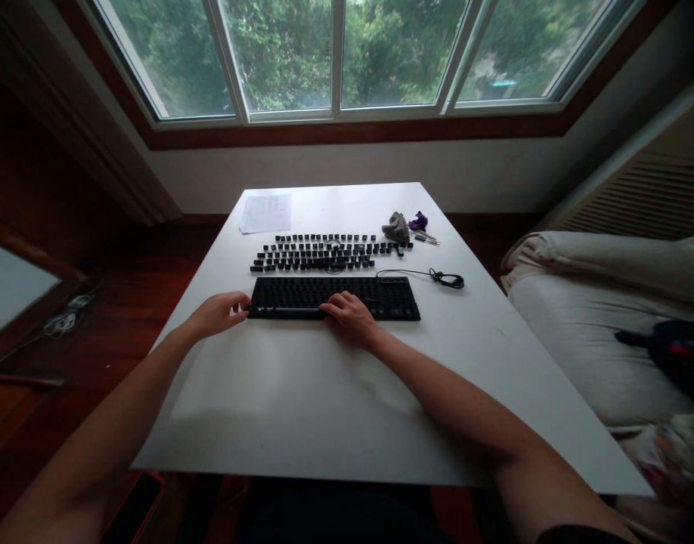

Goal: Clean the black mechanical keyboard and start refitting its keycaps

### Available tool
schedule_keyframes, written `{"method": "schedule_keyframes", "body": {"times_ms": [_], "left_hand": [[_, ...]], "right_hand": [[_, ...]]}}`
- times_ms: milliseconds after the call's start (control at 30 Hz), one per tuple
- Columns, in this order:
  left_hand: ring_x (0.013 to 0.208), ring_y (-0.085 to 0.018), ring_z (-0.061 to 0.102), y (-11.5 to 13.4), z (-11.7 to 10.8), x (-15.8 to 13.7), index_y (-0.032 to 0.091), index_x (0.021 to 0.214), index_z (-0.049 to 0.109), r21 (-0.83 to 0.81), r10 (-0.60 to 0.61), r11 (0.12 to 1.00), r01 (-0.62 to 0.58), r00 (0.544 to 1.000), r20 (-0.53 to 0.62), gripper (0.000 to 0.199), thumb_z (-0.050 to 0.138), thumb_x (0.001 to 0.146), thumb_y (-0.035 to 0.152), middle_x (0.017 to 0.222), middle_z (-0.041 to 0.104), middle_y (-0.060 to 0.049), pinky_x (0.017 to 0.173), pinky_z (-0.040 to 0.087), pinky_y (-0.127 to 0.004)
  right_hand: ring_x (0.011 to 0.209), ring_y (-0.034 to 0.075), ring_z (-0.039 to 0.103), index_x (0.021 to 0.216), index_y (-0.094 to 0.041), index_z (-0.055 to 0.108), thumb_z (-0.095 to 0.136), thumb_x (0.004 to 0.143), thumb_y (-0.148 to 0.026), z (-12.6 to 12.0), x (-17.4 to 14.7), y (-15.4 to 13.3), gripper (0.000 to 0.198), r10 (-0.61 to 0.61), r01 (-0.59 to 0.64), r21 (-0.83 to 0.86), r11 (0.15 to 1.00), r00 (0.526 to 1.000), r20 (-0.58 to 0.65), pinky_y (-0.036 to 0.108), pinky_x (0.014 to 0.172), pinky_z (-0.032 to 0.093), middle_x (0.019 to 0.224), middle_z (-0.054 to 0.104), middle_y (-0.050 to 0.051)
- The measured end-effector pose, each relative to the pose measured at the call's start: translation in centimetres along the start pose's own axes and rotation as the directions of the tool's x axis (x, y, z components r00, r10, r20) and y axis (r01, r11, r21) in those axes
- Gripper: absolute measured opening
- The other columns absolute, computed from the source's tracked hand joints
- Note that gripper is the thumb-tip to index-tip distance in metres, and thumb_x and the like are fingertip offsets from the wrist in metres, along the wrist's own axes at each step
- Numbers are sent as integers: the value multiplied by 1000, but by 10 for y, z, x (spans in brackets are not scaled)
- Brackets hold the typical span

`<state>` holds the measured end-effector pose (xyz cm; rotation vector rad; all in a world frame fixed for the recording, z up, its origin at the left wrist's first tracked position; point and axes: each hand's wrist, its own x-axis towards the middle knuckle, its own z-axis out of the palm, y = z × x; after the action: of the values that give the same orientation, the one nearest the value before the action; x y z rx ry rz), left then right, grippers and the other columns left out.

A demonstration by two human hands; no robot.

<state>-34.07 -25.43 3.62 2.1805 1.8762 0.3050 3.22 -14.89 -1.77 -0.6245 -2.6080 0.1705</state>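
Observation:
A black keyboard (pixel 402 302) lies flat on the white table, its key area looking bare of caps. At its left end, my left hand (pixel 222 312) has curled fingers, with thumb and fingertips meeting the front left corner. My right hand (pixel 350 317) rests over the middle of the front edge, fingers bent and close together. Along the front edge, a thin greyish strip (pixel 295 310) runs toward those right fingertips; I cannot make out what it is, or whether they pinch it. Just beyond the keyboard, loose black keycaps (pixel 318 264) stand in several rows.
A coiled black cable (pixel 449 280) lies right of the keyboard. Behind it are a grey cloth (pixel 396 227), a purple crumpled thing (pixel 418 221) and thin pen-like tools (pixel 427 238). Papers (pixel 266 213) lie at the table's far left. A bed or sofa (pixel 568 332) stands to the right.

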Motion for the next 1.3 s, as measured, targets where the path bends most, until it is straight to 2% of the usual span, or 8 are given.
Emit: {"method": "schedule_keyframes", "body": {"times_ms": [300,567,767,967,1300], "left_hand": [[80,-21,63,11,-2,5,26,98,67,149,95,984,-96,995,10,20,56,87,38,91,68,-3,71,45,-32],[83,-21,63,13,-6,8,27,99,69,152,126,979,-134,990,58,19,55,89,37,94,68,-3,73,46,-31],[83,-22,64,13,-5,9,27,101,69,193,115,974,-122,992,46,19,55,89,35,93,68,-3,72,45,-32],[85,-22,65,12,-4,10,28,101,69,159,89,983,-92,996,29,20,57,88,36,95,70,-3,76,46,-33],[90,-24,67,5,6,4,28,109,68,155,39,987,-36,999,-15,26,52,92,41,107,70,-4,80,49,-34]], "right_hand": [[103,25,50,123,-22,66,59,97,-26,0,1,-1,28,8,-8,5,1000,1000,3,39,91,42,111,63,10],[102,25,50,122,-21,67,57,98,-27,-2,0,-1,27,0,0,-7,1000,1000,-1,39,91,42,110,62,10],[103,25,50,122,-22,67,59,96,-26,-2,0,0,27,1,-1,0,1000,1000,0,40,91,43,110,63,10],[103,25,50,123,-22,66,60,95,-24,-1,0,-1,29,9,-9,13,1000,1000,-3,40,91,43,111,62,11],[104,25,50,124,-21,66,59,96,-25,-1,1,-1,29,8,-8,7,1000,1000,3,40,92,43,111,63,10]]}}
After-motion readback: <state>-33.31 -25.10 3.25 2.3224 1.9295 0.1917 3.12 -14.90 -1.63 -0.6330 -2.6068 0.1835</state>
